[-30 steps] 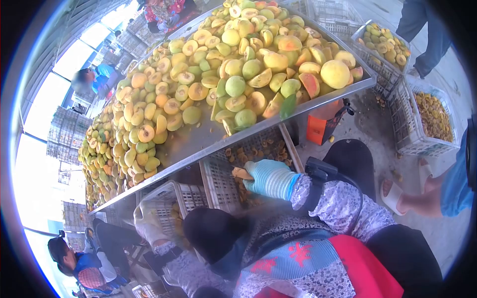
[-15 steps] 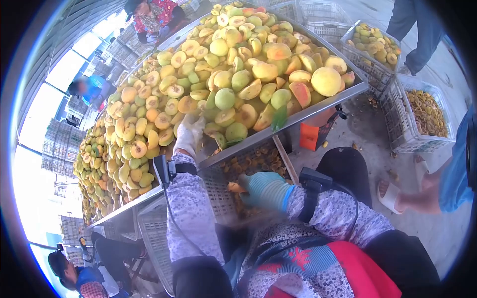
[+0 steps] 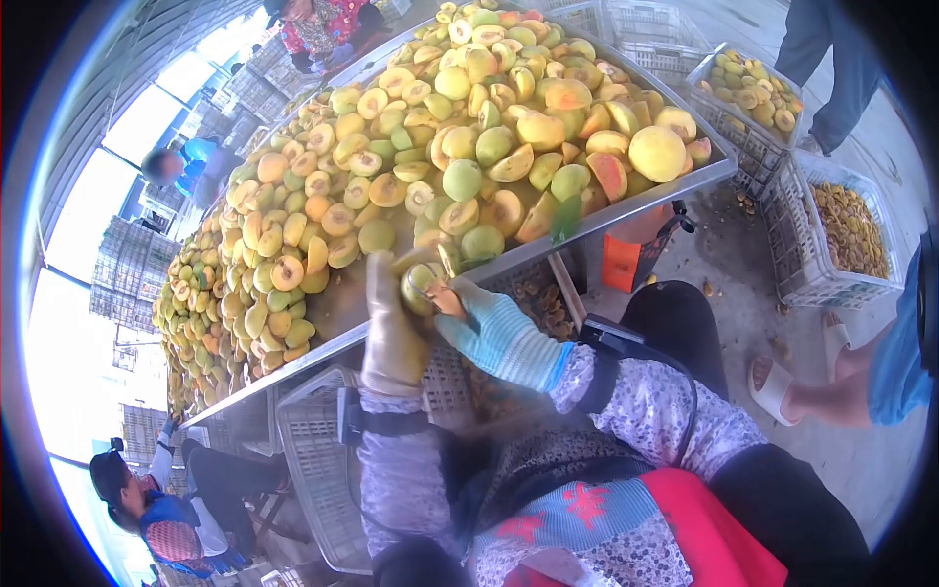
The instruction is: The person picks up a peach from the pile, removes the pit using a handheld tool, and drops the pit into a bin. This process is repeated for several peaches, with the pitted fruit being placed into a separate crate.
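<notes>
Head view: nearest me, my lilac-patterned sleeves (image 3: 650, 401) reach over a pale slatted plastic crate (image 3: 450, 386) holding brown scraps, while the rim of a second off-white plastic crate (image 3: 326, 470) runs close by my left forearm. My right hand (image 3: 509, 338), in a turquoise striped knitted glove, is closed around a short tan handle (image 3: 448, 301), pressed up near a small round green fruit (image 3: 419, 286). My left hand (image 3: 396, 338), in a cream glove, grips that fruit from the other side, its fingers reaching upward; blur hides how the fingertips press. The fruit sits between my hands, by the near rim of a silver metal table (image 3: 636, 209); I cannot tell whether either glove touches it. Past the rim on the left, a strip of grey metal shows, leaving sideways room; on the right, the heap of yellow and green halved fruit (image 3: 333, 217) crowds up to the edge beside a green leaf (image 3: 565, 220). Rightward, grey concrete floor (image 3: 719, 259) gives space between my dark knee (image 3: 675, 318) and a white plastic crate of brown scraps (image 3: 794, 230). Farther stands a pale crate of fruit (image 3: 743, 125), and beyond the heap, a person in a red patterned top (image 3: 318, 34).
</notes>
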The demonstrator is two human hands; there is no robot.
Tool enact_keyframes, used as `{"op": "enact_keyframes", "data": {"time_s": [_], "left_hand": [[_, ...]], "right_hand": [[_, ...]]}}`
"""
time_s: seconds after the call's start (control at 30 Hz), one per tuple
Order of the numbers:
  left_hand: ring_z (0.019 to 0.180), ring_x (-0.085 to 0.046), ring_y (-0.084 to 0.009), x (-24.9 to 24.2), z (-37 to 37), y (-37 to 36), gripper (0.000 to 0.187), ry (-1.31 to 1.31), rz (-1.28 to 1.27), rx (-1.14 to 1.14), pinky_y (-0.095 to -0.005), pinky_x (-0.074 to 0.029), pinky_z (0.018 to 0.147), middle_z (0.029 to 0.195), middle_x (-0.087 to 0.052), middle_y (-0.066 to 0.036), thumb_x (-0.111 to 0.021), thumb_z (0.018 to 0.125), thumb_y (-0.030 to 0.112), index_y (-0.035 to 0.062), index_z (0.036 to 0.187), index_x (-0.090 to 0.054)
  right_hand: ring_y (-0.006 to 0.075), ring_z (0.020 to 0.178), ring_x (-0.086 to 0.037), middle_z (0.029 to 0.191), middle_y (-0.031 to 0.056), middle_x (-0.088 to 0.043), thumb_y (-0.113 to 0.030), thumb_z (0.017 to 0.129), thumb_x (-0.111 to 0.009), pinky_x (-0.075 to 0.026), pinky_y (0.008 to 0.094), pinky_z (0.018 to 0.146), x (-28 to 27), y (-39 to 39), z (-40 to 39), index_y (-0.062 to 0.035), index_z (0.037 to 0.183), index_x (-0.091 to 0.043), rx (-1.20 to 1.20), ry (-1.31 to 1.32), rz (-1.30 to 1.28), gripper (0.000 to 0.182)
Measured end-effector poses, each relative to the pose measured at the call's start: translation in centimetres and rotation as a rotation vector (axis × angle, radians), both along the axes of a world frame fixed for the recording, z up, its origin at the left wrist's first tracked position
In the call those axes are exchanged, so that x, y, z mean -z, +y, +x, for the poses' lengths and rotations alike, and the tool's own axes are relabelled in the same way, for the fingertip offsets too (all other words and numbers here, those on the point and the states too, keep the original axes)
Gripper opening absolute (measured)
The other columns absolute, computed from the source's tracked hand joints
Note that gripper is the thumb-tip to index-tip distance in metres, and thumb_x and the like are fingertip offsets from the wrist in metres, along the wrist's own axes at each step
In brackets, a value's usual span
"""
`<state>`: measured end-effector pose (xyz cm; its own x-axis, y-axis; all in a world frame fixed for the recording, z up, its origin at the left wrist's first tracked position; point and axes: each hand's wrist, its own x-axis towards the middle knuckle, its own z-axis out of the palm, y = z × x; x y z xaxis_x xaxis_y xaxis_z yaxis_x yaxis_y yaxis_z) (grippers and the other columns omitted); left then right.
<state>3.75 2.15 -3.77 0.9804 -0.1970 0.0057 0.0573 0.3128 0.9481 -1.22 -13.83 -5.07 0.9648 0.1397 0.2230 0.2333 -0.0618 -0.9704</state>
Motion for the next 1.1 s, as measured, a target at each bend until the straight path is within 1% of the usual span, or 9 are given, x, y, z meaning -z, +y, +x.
{"op": "enact_keyframes", "data": {"time_s": [0.1, 0.17, 0.2, 0.23, 0.3, 0.4, 0.6, 0.93, 1.1], "left_hand": [[0.112, -0.058, -0.0205, 1.0, -2.1, -1.1, 0.053, -0.229, 0.133, -0.068, -0.0334, -0.047, 0.101, 0.124, -0.060, -0.011, -0.041, 0.106, 0.041, -0.0031, 0.133, -0.047], [0.114, -0.058, -0.0215, 0.0, -2.5, -1.0, 0.054, -0.431, 0.656, -0.060, -0.0365, -0.046, 0.103, 0.124, -0.060, -0.012, -0.045, 0.104, 0.042, -0.0023, 0.135, -0.045], [0.114, -0.059, -0.0235, -0.4, -2.5, -1.4, 0.053, -0.067, -0.061, -0.093, -0.0381, -0.050, 0.099, 0.125, -0.060, -0.013, -0.051, 0.102, 0.040, -0.0012, 0.135, -0.048], [0.114, -0.059, -0.0259, -1.2, -2.4, -1.1, 0.049, 0.140, -0.320, -0.152, -0.0393, -0.052, 0.095, 0.127, -0.058, -0.015, -0.052, 0.100, 0.037, -0.0005, 0.131, -0.052], [0.110, -0.061, -0.0299, -1.4, -2.6, -1.1, 0.045, 0.156, -0.493, -0.195, -0.0420, -0.053, 0.093, 0.123, -0.060, -0.016, -0.053, 0.099, 0.035, 0.0000, 0.127, -0.055], [0.106, -0.062, -0.0325, -1.7, -3.0, -2.0, 0.049, 0.159, -0.479, -0.172, -0.0469, -0.053, 0.093, 0.117, -0.062, -0.016, -0.053, 0.099, 0.042, 0.0002, 0.124, -0.056], [0.095, -0.063, -0.0304, -1.4, -3.2, -3.6, 0.047, 0.148, -0.400, -0.264, -0.0474, -0.053, 0.091, 0.104, -0.062, -0.014, -0.058, 0.095, 0.048, 0.0034, 0.108, -0.058], [0.075, -0.064, -0.0249, -2.6, -4.7, -4.3, 0.040, 0.087, -0.171, -0.321, -0.0376, -0.056, 0.068, 0.084, -0.062, -0.009, -0.054, 0.098, 0.047, 0.0084, 0.087, -0.058], [0.076, -0.065, -0.0245, -2.7, -4.6, -3.3, 0.045, 0.142, -0.079, -0.224, -0.0366, -0.056, 0.070, 0.085, -0.063, -0.011, -0.053, 0.099, 0.047, 0.0036, 0.089, -0.061]], "right_hand": [[0.0474, 0.095, -0.062, 0.099, 0.0284, -0.065, -0.022, 0.092, -0.062, -0.051, 0.0500, 0.079, -0.6, 0.0, -0.2, -0.0028, 0.118, -0.055, -0.016, -0.097, 0.019, 0.033], [0.0475, 0.091, -0.063, 0.095, 0.0283, -0.065, -0.021, 0.092, -0.063, -0.051, 0.0508, 0.077, -0.5, -0.3, -0.2, -0.0021, 0.116, -0.055, -0.054, -0.132, 0.183, 0.032], [0.0475, 0.091, -0.063, 0.095, 0.0283, -0.065, -0.021, 0.092, -0.063, -0.051, 0.0508, 0.077, -0.6, -0.6, -0.2, -0.0021, 0.116, -0.055, -0.053, -0.132, 0.182, 0.032], [0.0473, 0.089, -0.063, 0.091, 0.0280, -0.065, -0.022, 0.091, -0.063, -0.051, 0.0517, 0.075, -0.8, -1.1, -0.3, -0.0021, 0.114, -0.055, 0.008, -0.068, 0.079, 0.031], [0.0471, 0.086, -0.064, 0.088, 0.0277, -0.066, -0.022, 0.091, -0.063, -0.051, 0.0525, 0.073, -0.4, -1.3, -0.6, -0.0022, 0.112, -0.055, 0.064, -0.001, -0.029, 0.030], [0.0457, 0.079, -0.065, 0.081, 0.0262, -0.066, -0.030, 0.093, -0.059, -0.051, 0.0539, 0.070, 0.4, -0.6, -1.4, -0.0028, 0.104, -0.054, -0.011, -0.028, -0.317, 0.030], [0.0449, 0.079, -0.066, 0.082, 0.0252, -0.067, -0.044, 0.097, -0.050, -0.052, 0.0542, 0.072, 1.7, 0.8, -1.0, -0.0026, 0.107, -0.055, -0.001, 0.045, -0.362, 0.043], [0.0450, 0.085, -0.066, 0.088, 0.0264, -0.068, -0.048, 0.097, -0.048, -0.053, 0.0515, 0.075, 3.1, 2.1, -1.5, -0.0017, 0.113, -0.059, -0.139, 0.129, -0.258, 0.051], [0.0448, 0.090, -0.066, 0.091, 0.0268, -0.068, -0.041, 0.096, -0.053, -0.053, 0.0493, 0.078, 1.6, 0.7, -2.2, 0.0013, 0.102, -0.064, -0.279, 0.174, -0.135, 0.044]]}}
